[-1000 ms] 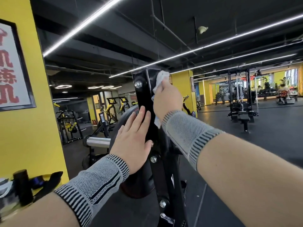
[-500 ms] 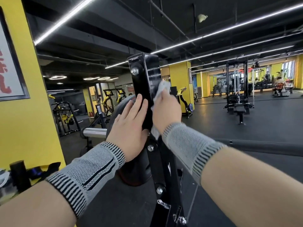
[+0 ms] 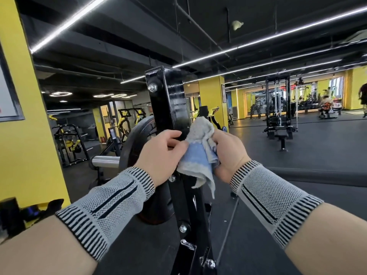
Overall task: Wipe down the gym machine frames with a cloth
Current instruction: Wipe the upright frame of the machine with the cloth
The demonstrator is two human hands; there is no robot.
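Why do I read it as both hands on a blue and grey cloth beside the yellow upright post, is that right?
Not quite: the upright post is black, not yellow; the yellow things are the pillars behind. The head view shows the left hand and right hand both holding the blue and grey cloth beside it.

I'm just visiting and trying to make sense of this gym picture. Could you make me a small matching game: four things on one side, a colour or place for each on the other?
Things:
1. cloth
2. post
3. pillar
4. bar

Descriptions:
A. yellow
B. glossy black, bolt near its top
C. silver, left of the post
D. blue and grey, held between both hands

Pairs: 1-D, 2-B, 3-A, 4-C
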